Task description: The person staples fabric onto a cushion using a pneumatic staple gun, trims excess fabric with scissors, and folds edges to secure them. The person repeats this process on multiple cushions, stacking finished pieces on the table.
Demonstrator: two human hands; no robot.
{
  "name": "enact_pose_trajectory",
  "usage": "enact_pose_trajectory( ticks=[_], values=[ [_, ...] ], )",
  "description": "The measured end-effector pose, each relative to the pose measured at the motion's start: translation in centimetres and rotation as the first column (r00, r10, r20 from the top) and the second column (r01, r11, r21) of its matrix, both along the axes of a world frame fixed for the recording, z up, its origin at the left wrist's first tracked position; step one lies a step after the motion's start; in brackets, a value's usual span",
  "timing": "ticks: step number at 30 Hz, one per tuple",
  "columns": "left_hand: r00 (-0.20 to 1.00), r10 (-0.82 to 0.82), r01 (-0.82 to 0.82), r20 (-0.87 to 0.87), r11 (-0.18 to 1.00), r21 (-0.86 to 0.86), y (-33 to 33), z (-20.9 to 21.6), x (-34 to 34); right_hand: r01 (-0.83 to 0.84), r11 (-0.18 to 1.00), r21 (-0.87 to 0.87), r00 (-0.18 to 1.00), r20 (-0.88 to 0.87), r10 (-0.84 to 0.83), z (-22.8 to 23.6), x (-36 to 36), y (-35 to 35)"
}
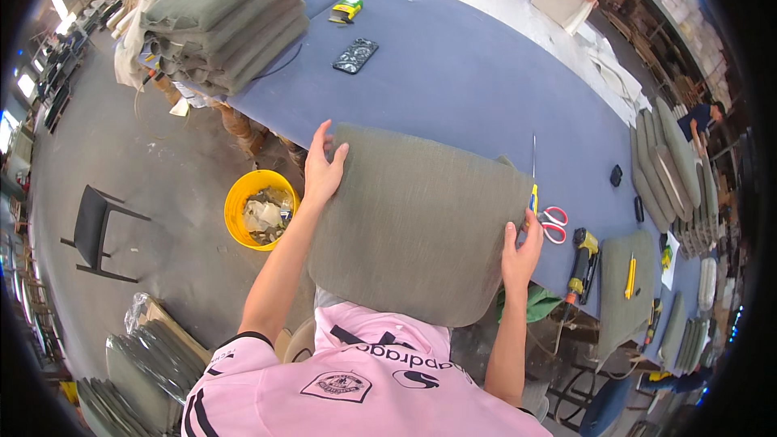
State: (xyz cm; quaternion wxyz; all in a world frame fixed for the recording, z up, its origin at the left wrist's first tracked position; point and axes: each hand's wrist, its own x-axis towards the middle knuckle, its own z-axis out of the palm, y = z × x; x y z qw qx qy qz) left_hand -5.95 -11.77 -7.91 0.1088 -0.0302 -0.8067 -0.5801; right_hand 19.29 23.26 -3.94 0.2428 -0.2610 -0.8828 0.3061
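A grey-green upholstered seat pad (413, 226) lies across the near edge of the blue table, its front part reaching over my lap. My left hand (324, 166) grips its left edge near the far corner, thumb on top. At its right edge, my right hand (522, 251) holds the pad with the thumb on the upper face and the fingers along the side. Just past my right fingers lie red-handled scissors (554, 225) and a yellow-handled tool with a thin metal shaft (533, 194).
A stack of seat pads (231, 24) stands far left, near a phone (355, 56) and a small green-yellow box (346, 10). To the right lie a staple gun (579, 267) and a yellow cutter (630, 277). A yellow bucket (243, 231) of scraps stands on the floor. Other people work beyond.
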Motion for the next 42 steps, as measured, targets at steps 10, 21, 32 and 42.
enact_pose_trajectory(
  ticks=[10, 21, 32, 42],
  values=[
    [0.853, -0.513, 0.514, 0.096, 0.858, 0.016, -1.6, -0.2, -6.0, 0.035, 0.998, 0.046, 0.991, -0.128, -0.029, -3.7, 1.8, -4.9],
    [0.943, -0.332, 0.319, 0.031, 0.926, 0.203, 0.3, -2.9, -5.7, 0.000, 1.000, 0.010, 0.960, -0.280, 0.002, 1.9, -2.9, 2.3],
    [0.969, -0.243, 0.247, -0.051, 0.966, 0.076, 0.0, 1.2, -3.1, -0.160, 0.986, -0.050, 0.952, -0.273, 0.141, 0.9, -6.8, 7.2],
    [0.950, -0.311, 0.307, 0.007, 0.940, 0.148, -9.5, -1.3, 12.4, -0.369, 0.463, -0.806, 0.929, -0.334, 0.160, -1.6, 3.4, 6.8]
  ],
)
